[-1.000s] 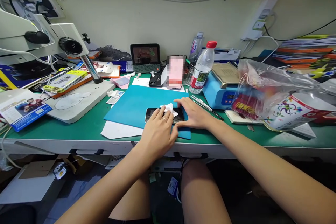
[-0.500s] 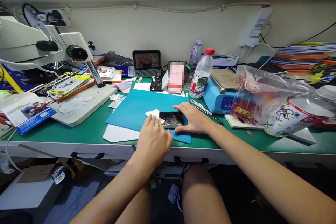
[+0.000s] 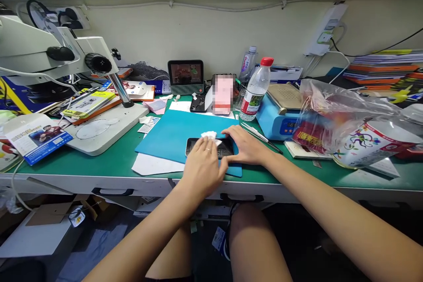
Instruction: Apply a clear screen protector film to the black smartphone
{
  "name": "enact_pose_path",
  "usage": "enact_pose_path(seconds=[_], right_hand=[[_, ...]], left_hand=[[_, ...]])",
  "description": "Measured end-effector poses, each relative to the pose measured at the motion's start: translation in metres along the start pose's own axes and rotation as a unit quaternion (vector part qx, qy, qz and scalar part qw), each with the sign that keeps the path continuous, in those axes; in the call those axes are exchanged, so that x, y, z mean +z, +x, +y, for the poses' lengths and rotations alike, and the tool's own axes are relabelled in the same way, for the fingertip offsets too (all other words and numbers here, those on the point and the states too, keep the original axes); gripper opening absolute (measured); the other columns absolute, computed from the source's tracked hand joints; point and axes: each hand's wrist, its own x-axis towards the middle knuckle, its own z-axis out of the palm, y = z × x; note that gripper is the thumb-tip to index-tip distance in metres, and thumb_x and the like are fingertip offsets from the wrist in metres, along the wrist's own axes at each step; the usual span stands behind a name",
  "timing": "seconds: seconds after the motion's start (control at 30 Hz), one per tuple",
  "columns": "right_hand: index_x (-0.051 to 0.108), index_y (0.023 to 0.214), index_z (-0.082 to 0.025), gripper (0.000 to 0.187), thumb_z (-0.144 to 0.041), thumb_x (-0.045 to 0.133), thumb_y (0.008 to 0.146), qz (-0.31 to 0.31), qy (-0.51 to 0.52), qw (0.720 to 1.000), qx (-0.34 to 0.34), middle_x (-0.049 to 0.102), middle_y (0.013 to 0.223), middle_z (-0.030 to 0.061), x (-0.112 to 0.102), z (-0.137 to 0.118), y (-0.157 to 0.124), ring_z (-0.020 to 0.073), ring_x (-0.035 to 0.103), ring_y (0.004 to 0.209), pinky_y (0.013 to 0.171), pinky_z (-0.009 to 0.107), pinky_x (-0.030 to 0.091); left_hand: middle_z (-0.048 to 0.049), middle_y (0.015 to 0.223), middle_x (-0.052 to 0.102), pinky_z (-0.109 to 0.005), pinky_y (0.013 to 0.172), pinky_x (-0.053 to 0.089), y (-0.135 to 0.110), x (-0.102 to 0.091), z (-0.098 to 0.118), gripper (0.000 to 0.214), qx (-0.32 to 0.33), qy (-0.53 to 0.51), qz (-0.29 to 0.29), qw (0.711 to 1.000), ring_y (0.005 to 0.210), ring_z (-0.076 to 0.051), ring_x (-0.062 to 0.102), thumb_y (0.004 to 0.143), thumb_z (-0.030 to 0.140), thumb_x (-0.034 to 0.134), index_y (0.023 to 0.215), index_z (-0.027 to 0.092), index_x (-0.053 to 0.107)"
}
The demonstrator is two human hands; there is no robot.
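A black-faced phone (image 3: pixel 226 148) lies flat on a blue mat (image 3: pixel 168 132), its long side running left to right. My left hand (image 3: pixel 203 163) presses a crumpled white tissue (image 3: pixel 209 135) onto the middle of the phone, the fingers together over it. At the phone's right end, my right hand (image 3: pixel 244 145) grips its edges between thumb and fingers. The left end of the phone shows bare beside my left hand. Part of its face is hidden under the hand and tissue.
White paper (image 3: pixel 155 165) sticks out under the mat. To the right stand a red-capped bottle (image 3: pixel 256 92), a blue device with a metal plate (image 3: pixel 279 112) and a plastic bag (image 3: pixel 327 119). Tweezers-like tools (image 3: pixel 261 134) lie near my right hand. A microscope stand (image 3: pixel 105 136) is at left.
My left hand has slid the tissue rightward along the phone, uncovering its left end. My right hand stays at the right end. The whole view has shifted slightly.
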Motion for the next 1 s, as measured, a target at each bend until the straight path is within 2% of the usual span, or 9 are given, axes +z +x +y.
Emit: enact_pose_path(seconds=[0.1,0.2,0.37,0.5,0.63,0.77,0.83,1.0], right_hand=[[0.058,0.126,-0.015,0.089,-0.081,0.074,0.069,-0.005,0.002,1.000,0.014,0.064,0.118,0.0190,-0.002,-0.002,0.000,0.0383,0.060,0.110,0.095,0.055,0.052],[0.060,0.126,-0.015,0.091,-0.084,0.072,0.069,-0.006,0.002,1.000,0.017,0.065,0.118,0.0192,-0.004,-0.004,0.000,0.0394,0.060,0.111,0.094,0.054,0.052],[0.062,0.125,-0.016,0.089,-0.085,0.069,0.070,-0.009,-0.002,1.000,0.014,0.065,0.118,0.0186,-0.004,-0.005,0.000,0.0390,0.060,0.111,0.093,0.053,0.052],[0.064,0.120,-0.018,0.083,-0.086,0.066,0.072,-0.006,-0.013,1.000,0.004,0.065,0.116,0.0165,-0.003,-0.005,0.001,0.0370,0.060,0.109,0.093,0.053,0.051],[0.067,0.115,-0.015,0.083,-0.088,0.057,0.078,-0.001,-0.023,1.000,0.001,0.065,0.111,0.0171,-0.001,-0.007,0.002,0.0356,0.059,0.105,0.092,0.052,0.051],[0.068,0.114,-0.014,0.085,-0.090,0.052,0.078,0.006,-0.008,1.000,0.014,0.064,0.109,0.0175,0.000,-0.007,0.002,0.0357,0.058,0.102,0.091,0.052,0.050],[0.069,0.112,-0.015,0.086,-0.092,0.049,0.078,0.011,0.010,1.000,0.026,0.064,0.109,0.0173,0.000,-0.006,0.001,0.0353,0.058,0.102,0.090,0.052,0.050],[0.071,0.112,-0.017,0.097,-0.091,0.016,0.086,0.020,0.037,0.999,0.025,0.064,0.107,0.0153,-0.002,-0.001,-0.002,0.0311,0.058,0.101,0.093,0.049,0.049]], left_hand=[[-0.0276,0.146,0.060,-0.051,0.123,0.037,-0.016,-0.004,-0.021,0.059,-0.030,0.023,-0.008,0.999,0.143,-0.038,0.053,0.106,0.034,0.037,0.140,-0.009,0.059],[-0.0254,0.147,0.060,-0.052,0.124,0.037,-0.032,-0.009,-0.037,0.057,-0.039,0.040,-0.018,0.998,0.147,-0.038,0.049,0.106,0.032,0.037,0.140,-0.006,0.060],[-0.0212,0.151,0.058,-0.052,0.125,0.036,-0.048,-0.010,-0.044,0.058,-0.053,0.054,-0.032,0.997,0.149,-0.035,0.046,0.105,0.034,0.034,0.146,-0.001,0.057],[-0.0207,0.154,0.056,-0.049,0.127,0.033,-0.038,-0.008,-0.041,0.058,-0.071,0.019,-0.037,0.997,0.151,-0.034,0.044,0.103,0.034,0.036,0.145,0.000,0.057],[-0.0199,0.156,0.054,-0.047,0.125,0.034,-0.016,-0.001,-0.035,0.056,-0.076,0.001,-0.038,0.996,0.150,-0.032,0.046,0.103,0.033,0.036,0.146,0.002,0.055],[-0.0246,0.153,0.055,-0.047,0.123,0.035,0.001,0.006,-0.021,0.058,-0.070,-0.013,-0.035,0.997,0.148,-0.033,0.047,0.103,0.031,0.037,0.146,-0.003,0.052],[-0.0239,0.153,0.055,-0.046,0.123,0.036,0.004,0.008,-0.012,0.054,-0.052,-0.026,-0.033,0.998,0.148,-0.032,0.048,0.103,0.027,0.035,0.145,-0.002,0.054],[-0.0246,0.155,0.053,-0.048,0.124,0.033,0.006,0.005,0.009,0.054,-0.018,-0.052,-0.034,0.998,0.147,-0.033,0.049,0.101,0.024,0.036,0.145,-0.003,0.054]])
